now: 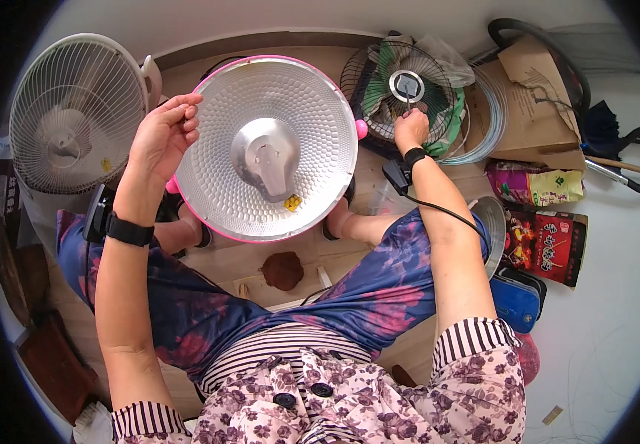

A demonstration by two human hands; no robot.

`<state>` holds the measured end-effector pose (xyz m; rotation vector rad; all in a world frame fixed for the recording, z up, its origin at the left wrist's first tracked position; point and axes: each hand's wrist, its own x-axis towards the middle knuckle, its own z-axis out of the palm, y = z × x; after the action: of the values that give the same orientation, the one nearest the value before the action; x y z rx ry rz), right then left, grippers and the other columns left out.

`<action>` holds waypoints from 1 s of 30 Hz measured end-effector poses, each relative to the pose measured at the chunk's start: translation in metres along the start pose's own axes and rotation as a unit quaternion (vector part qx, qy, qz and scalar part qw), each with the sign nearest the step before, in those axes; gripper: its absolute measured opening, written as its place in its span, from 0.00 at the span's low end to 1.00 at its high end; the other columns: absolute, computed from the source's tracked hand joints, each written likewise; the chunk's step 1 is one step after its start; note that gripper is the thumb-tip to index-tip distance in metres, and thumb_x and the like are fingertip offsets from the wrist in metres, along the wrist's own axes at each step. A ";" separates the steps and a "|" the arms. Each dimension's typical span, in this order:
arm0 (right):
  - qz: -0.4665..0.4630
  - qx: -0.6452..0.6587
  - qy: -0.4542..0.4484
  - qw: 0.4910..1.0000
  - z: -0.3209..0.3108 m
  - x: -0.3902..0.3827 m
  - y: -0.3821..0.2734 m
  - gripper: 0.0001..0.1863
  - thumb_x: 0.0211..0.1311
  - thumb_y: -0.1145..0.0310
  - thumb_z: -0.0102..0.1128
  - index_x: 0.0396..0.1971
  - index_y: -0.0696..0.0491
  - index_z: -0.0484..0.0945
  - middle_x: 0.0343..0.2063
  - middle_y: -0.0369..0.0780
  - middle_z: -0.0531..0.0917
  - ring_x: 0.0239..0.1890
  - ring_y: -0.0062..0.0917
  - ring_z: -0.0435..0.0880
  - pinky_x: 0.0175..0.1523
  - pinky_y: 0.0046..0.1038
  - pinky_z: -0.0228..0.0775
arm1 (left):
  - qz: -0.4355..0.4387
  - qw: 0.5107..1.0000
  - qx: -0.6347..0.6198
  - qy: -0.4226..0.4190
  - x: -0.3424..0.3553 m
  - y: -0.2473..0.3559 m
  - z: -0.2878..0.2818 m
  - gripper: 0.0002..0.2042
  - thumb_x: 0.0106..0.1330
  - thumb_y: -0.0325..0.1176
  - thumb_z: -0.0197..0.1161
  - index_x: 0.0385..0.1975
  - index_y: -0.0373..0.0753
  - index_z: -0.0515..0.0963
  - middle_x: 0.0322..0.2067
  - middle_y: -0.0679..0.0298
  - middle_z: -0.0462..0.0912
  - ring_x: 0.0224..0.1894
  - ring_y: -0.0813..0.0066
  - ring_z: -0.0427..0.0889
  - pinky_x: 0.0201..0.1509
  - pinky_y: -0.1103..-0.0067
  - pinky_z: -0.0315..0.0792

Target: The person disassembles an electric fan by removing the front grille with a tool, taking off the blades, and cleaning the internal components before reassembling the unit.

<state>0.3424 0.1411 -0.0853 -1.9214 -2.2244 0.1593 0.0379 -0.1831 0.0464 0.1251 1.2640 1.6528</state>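
Note:
A round silver heater dish point(312, 148) with a pink rim and central metal bulb shape faces up between my feet. My left hand point(176, 126) is raised over its left edge, fingers curled; whether they hold anything small is unclear. My right hand point(412, 126) is closed on a thin dark rod point(407, 95) at the middle of a black wire fan grille point(368, 89), beside the dish's right side. Green plastic point(449, 118) lies under and around the grille.
A white fan point(46, 111) stands left. At right are cardboard point(527, 118), coiled clear tubing point(494, 111), purple point(516, 181) and red point(546, 248) packages, a steel bowl point(492, 222), a blue case point(509, 303) and a black-handled tool point(616, 170). A brown object point(281, 270) lies between my legs.

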 end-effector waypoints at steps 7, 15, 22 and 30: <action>0.002 0.033 0.008 0.999 0.003 -0.008 -0.008 0.11 0.47 0.62 0.62 0.25 0.54 0.78 0.28 0.47 0.82 0.38 0.42 0.81 0.43 0.40 0.72 | -0.009 1.000 -0.022 -0.003 -0.002 0.001 -0.001 0.09 0.65 0.24 0.42 0.40 0.30 0.69 0.21 0.72 0.63 0.22 0.84 0.61 0.25 0.86 0.60; 0.010 -0.026 -0.009 1.000 -0.003 -0.011 -0.017 0.31 0.44 0.56 0.64 0.43 0.63 0.66 0.40 0.55 0.78 0.42 0.46 0.79 0.48 0.40 0.72 | -0.009 1.000 0.023 0.015 -0.002 -0.001 0.005 0.09 0.66 0.26 0.43 0.39 0.31 0.70 0.18 0.76 0.57 0.18 0.88 0.56 0.20 0.88 0.56; -0.004 -0.046 0.001 0.999 -0.001 -0.017 -0.020 0.24 0.46 0.67 0.63 0.41 0.63 0.65 0.38 0.55 0.78 0.39 0.43 0.81 0.44 0.37 0.75 | -0.007 0.999 0.027 0.032 -0.004 0.000 0.002 0.09 0.66 0.25 0.44 0.39 0.31 0.71 0.17 0.77 0.56 0.17 0.89 0.54 0.18 0.89 0.52; -0.082 -0.065 -0.032 0.994 0.000 -0.013 -0.012 0.15 0.49 0.68 0.62 0.32 0.64 0.74 0.31 0.54 0.81 0.38 0.44 0.82 0.44 0.40 0.74 | -0.008 0.999 0.034 0.026 -0.003 -0.001 0.001 0.08 0.66 0.25 0.44 0.38 0.31 0.71 0.17 0.77 0.56 0.17 0.89 0.53 0.18 0.89 0.52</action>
<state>0.3327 0.1265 -0.0839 -1.8067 -2.4792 0.0521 0.0404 -0.1850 0.0474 0.1138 1.3576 1.6099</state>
